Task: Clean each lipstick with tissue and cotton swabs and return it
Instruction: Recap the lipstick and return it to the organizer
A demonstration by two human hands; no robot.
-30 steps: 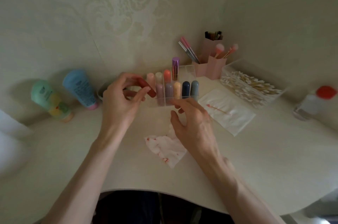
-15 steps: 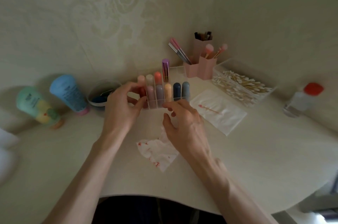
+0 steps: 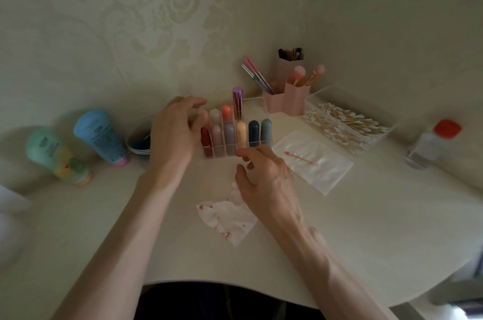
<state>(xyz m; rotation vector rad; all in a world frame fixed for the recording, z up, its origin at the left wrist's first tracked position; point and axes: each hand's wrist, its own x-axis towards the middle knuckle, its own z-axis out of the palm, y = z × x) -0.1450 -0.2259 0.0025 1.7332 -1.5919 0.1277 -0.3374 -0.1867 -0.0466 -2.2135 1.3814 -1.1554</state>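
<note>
A clear organiser (image 3: pixel 257 104) holds several capped lipsticks upright. The dark red lipstick (image 3: pixel 206 140) stands in its front left slot. My left hand (image 3: pixel 173 134) hovers just left of it, fingers spread, holding nothing. My right hand (image 3: pixel 264 176) floats in front of the organiser with fingers loosely curled and empty. A crumpled tissue (image 3: pixel 226 220) with red smears lies under my right wrist. A used cotton swab (image 3: pixel 300 158) with a red tip rests on a clean white tissue (image 3: pixel 315 161) to the right.
A clear box of cotton swabs (image 3: pixel 345 122) and pink brush holders (image 3: pixel 286 92) stand at the back right. A bottle with a red cap (image 3: pixel 431 144) is far right. Two tubes (image 3: pixel 102 136) and a small dark jar (image 3: pixel 138 140) sit at the left.
My left hand carried the dark red lipstick to the organiser, set it in the front left slot and let go. My right hand barely moved.
</note>
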